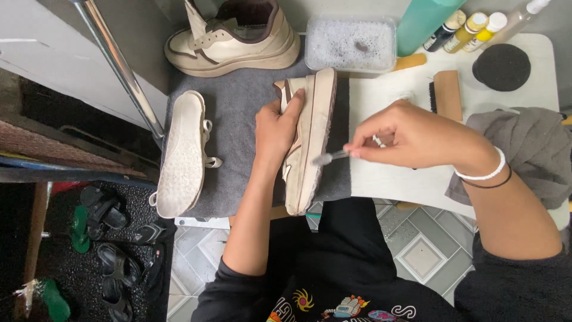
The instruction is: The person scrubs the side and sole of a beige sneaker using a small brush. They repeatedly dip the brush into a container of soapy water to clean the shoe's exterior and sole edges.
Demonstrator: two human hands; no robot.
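Two hands share one job here: the left hand [275, 132] is wrapped around the upper of a cream sneaker [305, 140] tipped on its side at the middle of the grey towel [238, 101], thumb and fingers closed on it so the sole edge faces 3 o'clock. The right hand [411, 136] pinches a small brush [331, 157] between thumb and fingertips, and the bristle end touches the midsole near the shoe's mid-length.

Judging from this, the step in hand is scrubbing the sidewall of the sole. The brush looks fairly dry, so the next move probably calls for keeping the shoe clamped steady and working the bristles along the edge, or dipping into the tub of soapy water [350, 43] at 12 o'clock.

At 9 o'clock from the held shoe an insole [180, 156] lies flat with laces beside it. The second sneaker [233, 37] stands upright at 11 o'clock. A wooden brush [445, 94] rests at 2 o'clock, a black sponge [501, 67] beyond it, and a grey cloth [524, 149] at 3 o'clock.
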